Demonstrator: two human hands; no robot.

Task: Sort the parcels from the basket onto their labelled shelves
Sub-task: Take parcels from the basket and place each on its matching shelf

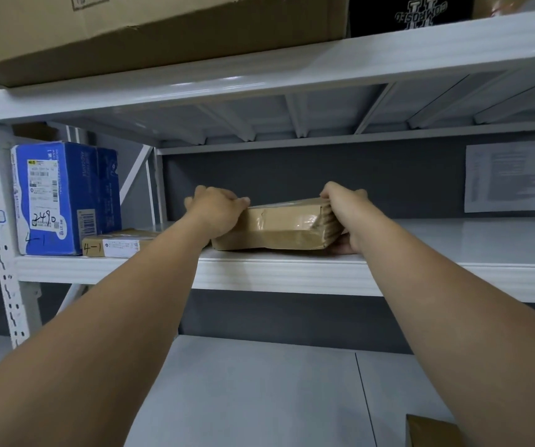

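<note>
A flat brown cardboard parcel (pixel 279 225) wrapped in clear tape lies on the white middle shelf (pixel 292 272), near its front edge. My left hand (pixel 216 206) grips the parcel's left end, fingers curled over its top. At the other end, my right hand (pixel 345 206) holds it with fingers over the top and the thumb underneath. Both arms reach up and forward from below. The basket is not in view.
At the shelf's left end stand a blue box (pixel 54 198) marked 2490 and 4-1 and a low brown parcel (pixel 116 243) marked 4-1. A large carton (pixel 150 30) sits on the shelf above. A lower shelf (pixel 259 391) holds a brown parcel corner (pixel 430 430). A paper sheet (pixel 514 175) hangs on the back wall.
</note>
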